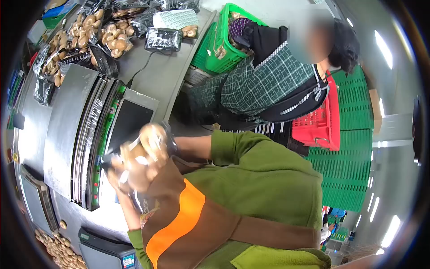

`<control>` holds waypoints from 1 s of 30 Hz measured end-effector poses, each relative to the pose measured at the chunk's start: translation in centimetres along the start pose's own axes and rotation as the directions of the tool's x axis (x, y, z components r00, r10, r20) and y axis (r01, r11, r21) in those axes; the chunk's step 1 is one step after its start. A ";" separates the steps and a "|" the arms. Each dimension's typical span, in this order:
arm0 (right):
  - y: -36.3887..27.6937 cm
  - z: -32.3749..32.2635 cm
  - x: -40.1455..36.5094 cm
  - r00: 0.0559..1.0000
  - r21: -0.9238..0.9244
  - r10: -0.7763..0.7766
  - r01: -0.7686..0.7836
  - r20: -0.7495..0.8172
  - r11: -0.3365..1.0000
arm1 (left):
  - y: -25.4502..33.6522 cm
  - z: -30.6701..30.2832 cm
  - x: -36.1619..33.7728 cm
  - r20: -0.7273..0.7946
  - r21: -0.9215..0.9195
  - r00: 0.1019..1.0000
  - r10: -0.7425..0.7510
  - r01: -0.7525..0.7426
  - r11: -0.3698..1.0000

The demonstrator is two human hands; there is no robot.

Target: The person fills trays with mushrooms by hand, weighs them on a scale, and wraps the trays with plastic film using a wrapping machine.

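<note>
I hold a film-wrapped pack of brown mushrooms [145, 152], tilted and blurred by motion, in front of my brown apron. My left hand [115, 180] comes from the lower side, its fingers closed on the pack's edge. At the other side my right hand [171, 142] is mostly hidden behind the pack, which it appears to grip. Under the pack is a wrapping machine [96, 139] with a dark plate [130, 119] and a green control strip.
Wrapped mushroom packs [83, 33] crowd the steel table [134, 74]. A co-worker [264, 80] reaches into a green crate [219, 47]. Behind stand a red basket [318, 123] and stacked green crates [340, 166]. Loose mushrooms [60, 249] lie near a scale [105, 251].
</note>
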State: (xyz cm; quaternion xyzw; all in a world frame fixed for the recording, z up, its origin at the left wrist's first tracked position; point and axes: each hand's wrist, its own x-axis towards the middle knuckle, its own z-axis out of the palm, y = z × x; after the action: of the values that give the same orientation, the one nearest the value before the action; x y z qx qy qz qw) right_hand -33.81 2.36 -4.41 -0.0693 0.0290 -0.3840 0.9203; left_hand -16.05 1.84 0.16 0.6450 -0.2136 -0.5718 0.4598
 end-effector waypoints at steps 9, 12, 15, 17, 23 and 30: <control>-0.2 2.4 2.5 0.948 -0.978 0.283 -0.180 -0.145 0.102 | 3.6 -1.4 -5.5 0.599 -0.416 0.670 0.438 -0.208 0.886; -5.8 4.6 2.1 0.901 -0.821 0.008 -0.399 -0.434 0.410 | 3.5 -1.4 -6.9 0.647 -0.285 0.752 0.129 0.082 0.955; -10.9 10.0 -1.0 0.998 -0.737 0.012 -0.059 -0.069 0.674 | 3.0 -2.2 -6.8 0.632 -0.250 0.774 -0.045 0.258 0.933; -10.8 12.5 -2.4 0.992 -0.768 0.120 -0.103 -0.035 0.632 | 2.9 -2.4 -6.6 0.612 -0.249 0.783 -0.113 0.326 0.912; -9.7 11.4 -0.3 0.939 -0.923 0.095 -0.343 -0.330 0.176 | 2.1 -2.2 -7.1 0.547 -0.313 0.796 -0.258 0.480 0.819; -14.7 11.3 6.3 0.922 -0.879 -0.325 -0.032 -0.209 0.476 | 1.3 -2.8 -6.3 0.364 -0.055 0.923 -0.123 0.153 0.987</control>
State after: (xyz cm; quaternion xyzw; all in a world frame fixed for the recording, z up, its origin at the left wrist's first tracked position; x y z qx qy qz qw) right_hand -38.51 -11.19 8.97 -0.4569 0.3749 -0.4008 0.7000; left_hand -14.69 7.29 4.43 0.5237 -0.2243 -0.7191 0.3978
